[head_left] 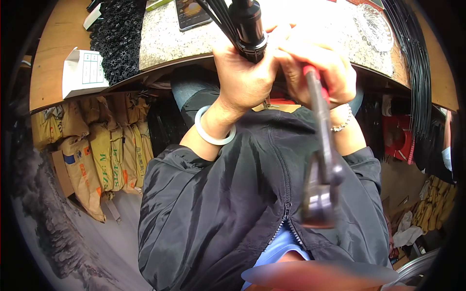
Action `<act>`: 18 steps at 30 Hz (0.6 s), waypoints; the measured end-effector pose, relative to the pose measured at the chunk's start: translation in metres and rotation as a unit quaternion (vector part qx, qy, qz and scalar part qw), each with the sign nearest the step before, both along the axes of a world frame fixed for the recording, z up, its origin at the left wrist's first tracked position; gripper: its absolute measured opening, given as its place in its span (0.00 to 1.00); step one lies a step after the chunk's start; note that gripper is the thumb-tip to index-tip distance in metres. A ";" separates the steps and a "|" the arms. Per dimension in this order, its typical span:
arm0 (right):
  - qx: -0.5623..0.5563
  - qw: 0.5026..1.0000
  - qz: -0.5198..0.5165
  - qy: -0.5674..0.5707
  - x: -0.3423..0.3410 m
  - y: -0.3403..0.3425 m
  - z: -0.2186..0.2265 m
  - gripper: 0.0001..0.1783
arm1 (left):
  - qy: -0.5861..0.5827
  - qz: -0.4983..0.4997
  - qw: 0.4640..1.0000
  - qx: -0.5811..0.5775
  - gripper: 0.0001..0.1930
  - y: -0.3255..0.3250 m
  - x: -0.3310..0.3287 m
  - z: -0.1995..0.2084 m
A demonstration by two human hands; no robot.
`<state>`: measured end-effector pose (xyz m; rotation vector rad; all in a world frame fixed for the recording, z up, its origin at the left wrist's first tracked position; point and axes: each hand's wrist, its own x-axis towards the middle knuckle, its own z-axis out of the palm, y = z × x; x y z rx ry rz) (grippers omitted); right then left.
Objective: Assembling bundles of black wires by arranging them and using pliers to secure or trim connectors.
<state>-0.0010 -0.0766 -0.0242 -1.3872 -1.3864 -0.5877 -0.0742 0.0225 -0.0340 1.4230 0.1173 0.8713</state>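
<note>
My left hand (245,82) is closed around a black umbrella frame (250,29), gripping it near a ringed black collar. Thin black ribs run up from there to the top edge of the view. Beside it, my right hand (323,72) is wrapped round the handle of a hammer-like tool with red at its grip. The tool's dark head (318,199) hangs over my jacket, smeared by motion, so its exact kind is unclear. My right fingers lie close to the left hand and the frame; bright light washes out their tips.
Small black plastic parts (119,43) are heaped on the table's left, by a white box (85,72). A phone (193,13) lies behind. A clear glass dish (374,29) and long black rods (412,63) are at the right. Sacks (85,169) stand below left.
</note>
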 end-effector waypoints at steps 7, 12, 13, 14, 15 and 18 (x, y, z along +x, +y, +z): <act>0.013 1.000 -0.005 0.002 -0.005 0.008 0.002 0.10 | -0.020 -0.014 1.000 -0.010 0.09 0.002 -0.002 0.003; 0.022 1.000 0.009 0.014 -0.005 0.013 0.003 0.10 | -0.027 -0.017 0.999 -0.017 0.10 0.004 -0.003 -0.001; 0.021 1.000 0.009 0.014 -0.005 0.013 0.004 0.10 | -0.035 -0.019 0.999 -0.033 0.09 0.004 -0.003 -0.001; 0.022 1.000 0.012 0.016 -0.005 0.012 0.003 0.10 | -0.035 -0.020 0.999 -0.034 0.09 0.004 -0.003 -0.001; 0.024 0.999 0.016 0.019 -0.004 0.012 0.003 0.10 | -0.028 -0.014 0.999 -0.017 0.09 0.004 -0.003 0.001; 0.024 0.999 0.008 0.030 -0.007 0.012 0.004 0.10 | -0.031 -0.012 0.999 -0.011 0.09 0.004 -0.002 0.002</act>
